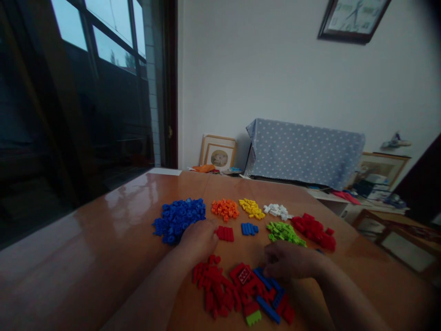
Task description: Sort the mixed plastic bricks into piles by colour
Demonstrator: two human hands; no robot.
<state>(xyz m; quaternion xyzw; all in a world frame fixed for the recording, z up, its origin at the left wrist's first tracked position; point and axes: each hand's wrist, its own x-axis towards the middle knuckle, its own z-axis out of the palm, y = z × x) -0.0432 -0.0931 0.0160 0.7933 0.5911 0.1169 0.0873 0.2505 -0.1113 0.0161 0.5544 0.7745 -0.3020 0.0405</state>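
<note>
While the left hand (200, 236) rested by the left end of a short row of red bricks (226, 233), the right hand (284, 259) hung, fingers curled, at the far edge of the near red-and-blue pile (248, 290); whether either gripped anything could not be told. Green bricks (284, 233) lay just beyond the right hand.

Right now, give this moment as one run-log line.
left hand: beside red brick row | right hand: at mixed brick pile | grips: unclear

Both bare forearms (158, 280) slant inward; the left hand (200, 236) reaches slightly farther forward, the right hand (283, 259) has its fingers (272, 267) curled.
</note>
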